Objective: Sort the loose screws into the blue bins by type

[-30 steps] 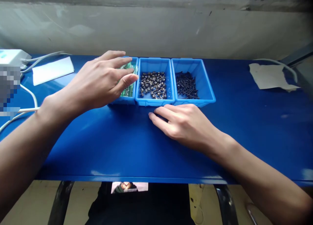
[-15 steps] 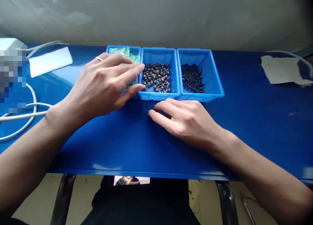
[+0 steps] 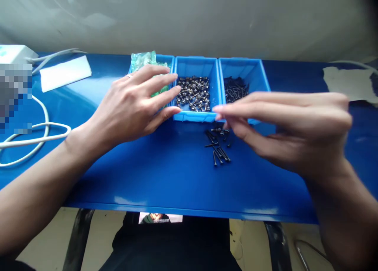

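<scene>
My left hand (image 3: 138, 102) lies across the left blue bin (image 3: 165, 58), fingers spread and holding nothing; its fingertips reach the divider beside the middle bin. Green-printed plastic packets (image 3: 143, 59) show behind that hand. Short silvery screws with washer heads (image 3: 193, 92) fill the middle bin (image 3: 196, 116). Long dark screws (image 3: 234, 89) lie in the right bin (image 3: 255, 72). Above the table, my right hand (image 3: 289, 125) is raised in front of the right bin, fingers drawn together in a pinch; blur hides anything between them. Below its fingertips lies a loose pile of dark screws (image 3: 220, 151) with a few silvery ones (image 3: 223, 131).
A white card (image 3: 66, 73) and white cables (image 3: 44, 125) lie on the blue table (image 3: 141, 176) at the left. Crumpled pale paper (image 3: 348, 82) is at the far right. A lit screen (image 3: 161, 217) shows below the front edge. A wall (image 3: 189, 23) stands behind the bins.
My right hand has lifted off the table and moved right, uncovering the pile of screws. My left hand has stayed over the left bin, with its fingers slightly more spread.
</scene>
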The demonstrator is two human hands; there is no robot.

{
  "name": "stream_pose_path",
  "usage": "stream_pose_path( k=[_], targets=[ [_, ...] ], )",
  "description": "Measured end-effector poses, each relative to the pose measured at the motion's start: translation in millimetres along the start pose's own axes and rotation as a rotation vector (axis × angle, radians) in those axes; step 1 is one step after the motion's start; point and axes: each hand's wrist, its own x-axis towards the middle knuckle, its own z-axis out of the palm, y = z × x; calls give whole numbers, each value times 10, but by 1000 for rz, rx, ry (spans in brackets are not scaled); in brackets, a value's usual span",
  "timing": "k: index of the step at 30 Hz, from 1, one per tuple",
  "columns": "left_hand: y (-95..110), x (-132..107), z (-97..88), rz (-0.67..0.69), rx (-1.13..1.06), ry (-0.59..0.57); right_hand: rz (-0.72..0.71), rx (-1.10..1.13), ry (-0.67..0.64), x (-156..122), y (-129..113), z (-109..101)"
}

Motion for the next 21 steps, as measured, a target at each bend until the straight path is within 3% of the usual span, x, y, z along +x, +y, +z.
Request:
stream_pose_path(
  k=[2, 4, 6, 14, 17, 21],
  targets=[
    [-25, -17, 32, 96, 11, 84, -116, -33, -235, -33, 3, -96],
    [-36, -32, 61, 140, 3, 143, -145, -37, -451, -63, -17, -108],
    [-35, -42, 80, 152, -16, 164, -134, -84, -556, -83, -48, -45],
    [-60, -28, 52, 213, -17, 171, -246, -294, -442, -79, -84, 202],
    [-86, -27, 38, 237, -32, 158, -205, -189, -322, -68, -108, 176],
    [-92, -32, 52, 243, -40, 175, -6, 166, -254, -14, -168, 123]
  ],
)
